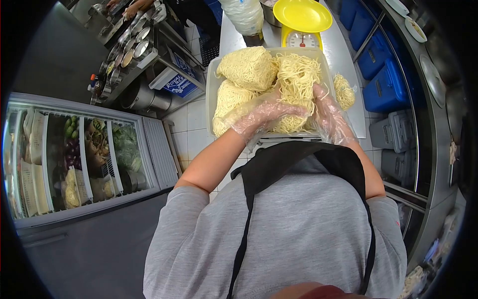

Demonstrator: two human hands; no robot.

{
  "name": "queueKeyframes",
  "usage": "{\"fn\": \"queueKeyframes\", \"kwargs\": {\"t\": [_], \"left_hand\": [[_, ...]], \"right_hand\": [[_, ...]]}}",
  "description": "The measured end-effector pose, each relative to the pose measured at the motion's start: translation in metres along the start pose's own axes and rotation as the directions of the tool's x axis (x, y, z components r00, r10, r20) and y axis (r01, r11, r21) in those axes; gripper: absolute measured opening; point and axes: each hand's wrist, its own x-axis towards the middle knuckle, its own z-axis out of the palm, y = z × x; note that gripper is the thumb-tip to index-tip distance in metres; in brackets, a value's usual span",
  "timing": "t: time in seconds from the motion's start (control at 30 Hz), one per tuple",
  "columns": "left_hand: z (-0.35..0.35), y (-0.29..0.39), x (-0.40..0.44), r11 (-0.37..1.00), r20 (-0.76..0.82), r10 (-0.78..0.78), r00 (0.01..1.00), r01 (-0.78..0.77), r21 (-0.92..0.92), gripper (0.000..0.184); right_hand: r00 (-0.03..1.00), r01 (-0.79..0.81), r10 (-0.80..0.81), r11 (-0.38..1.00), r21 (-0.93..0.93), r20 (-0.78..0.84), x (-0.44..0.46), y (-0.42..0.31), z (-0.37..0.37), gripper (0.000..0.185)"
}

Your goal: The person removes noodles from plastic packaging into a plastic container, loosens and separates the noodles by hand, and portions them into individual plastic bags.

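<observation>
Clear plastic gloves cover both of my hands. My left hand (266,112) reaches in from the left and cups a loose bundle of yellow noodles (298,74). On the bundle's other side, my right hand (329,113) presses against it, its fingers partly hidden by glove and strands. The bundle is in a pale plastic tub (211,82) in front of me. Beside it in the tub lie a large packed noodle block (246,67) and a second noodle block (231,102), partly behind my left hand.
A yellow scale (302,39) and a stack of clear plastic bags (242,17) stand behind the tub on the steel table (351,65). A small noodle portion (343,92) lies right of the tub. Left is a glass-topped fridge (89,154); another person's hand (131,11) shows far left.
</observation>
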Motion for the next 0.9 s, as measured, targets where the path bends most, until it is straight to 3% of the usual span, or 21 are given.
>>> {"fn": "queueKeyframes", "kwargs": {"t": [0.03,0.07,0.13,0.2,0.27,0.3,0.4,0.53,0.6,0.63,0.7,0.73,0.8,0.83,0.87,0.9], "left_hand": [[-0.001,-0.004,0.004,0.992,0.041,0.049,0.998,-0.044,-0.115,0.073],[-0.003,-0.009,0.005,0.993,0.048,0.047,0.998,-0.041,-0.114,0.073],[0.006,0.025,-0.005,0.95,-0.024,-0.018,1.0,0.01,-0.313,0.067],[0.005,0.032,0.001,0.95,-0.087,-0.076,0.993,0.046,-0.31,0.061],[0.003,0.034,0.009,0.949,-0.155,0.115,0.981,-0.155,-0.273,0.057],[0.003,0.032,0.012,0.94,-0.182,0.142,0.973,-0.19,-0.285,0.054],[-0.001,0.023,0.025,0.965,-0.226,0.163,0.96,-0.202,-0.165,0.056],[0.004,0.028,0.022,0.959,-0.224,0.166,0.96,-0.21,-0.188,0.066],[0.002,0.035,0.011,0.993,-0.297,0.118,0.948,-0.106,0.055,0.085],[-0.006,0.03,0.009,0.993,-0.294,0.117,0.948,-0.106,0.056,0.085],[-0.021,0.011,0.005,0.955,-0.249,0.002,0.969,0.072,0.288,0.092],[-0.019,0.014,0.002,0.955,-0.251,-0.002,0.968,0.076,0.288,0.092],[-0.012,0.022,-0.006,0.931,-0.21,0.029,0.977,0.05,0.362,0.098],[-0.011,0.021,-0.006,0.931,-0.21,0.03,0.977,0.05,0.361,0.098],[-0.011,0.019,-0.004,0.907,-0.185,0.134,0.973,-0.045,0.418,0.097],[-0.01,0.016,-0.003,0.872,-0.156,0.236,0.959,-0.138,0.47,0.095]], "right_hand": [[1.0,-0.012,0.011,1.0,-0.026,-0.004,0.002,-0.003,-0.001,0.071],[1.0,-0.026,0.026,0.997,-0.071,-0.002,0.006,-0.005,-0.001,0.073],[0.999,-0.028,0.033,0.98,-0.195,0.021,0.013,-0.009,-0.005,0.077],[0.996,0.021,0.01,0.938,-0.347,0.088,0.016,-0.013,-0.005,0.082],[0.978,0.133,-0.016,0.815,-0.564,0.207,0.016,-0.017,-0.004,0.091],[0.977,0.119,-0.027,0.888,-0.443,0.21,0.021,-0.008,-0.008,0.087],[0.966,0.209,-0.133,0.904,-0.372,0.22,0.026,0.007,-0.012,0.087],[0.956,0.28,-0.229,0.899,-0.338,0.184,0.033,0.02,-0.019,0.087],[0.961,0.264,-0.214,0.898,-0.352,0.175,0.032,0.021,-0.02,0.084],[0.961,0.265,-0.216,0.898,-0.351,0.173,0.034,0.02,-0.02,0.084],[0.995,0.072,-0.094,0.932,-0.355,-0.044,0.036,0.014,-0.018,0.083],[0.995,0.07,-0.091,0.933,-0.353,-0.044,0.03,0.008,-0.013,0.083],[0.995,0.065,-0.054,0.989,-0.136,0.088,0.015,-0.01,0.001,0.085],[0.999,0.029,-0.023,0.981,-0.193,0.034,0.015,-0.009,0.002,0.083],[0.999,0.031,-0.025,0.98,-0.195,0.033,0.013,-0.011,0.002,0.083],[0.999,-0.052,0.049,0.944,-0.327,-0.019,0.01,-0.015,0.003,0.082]]}}
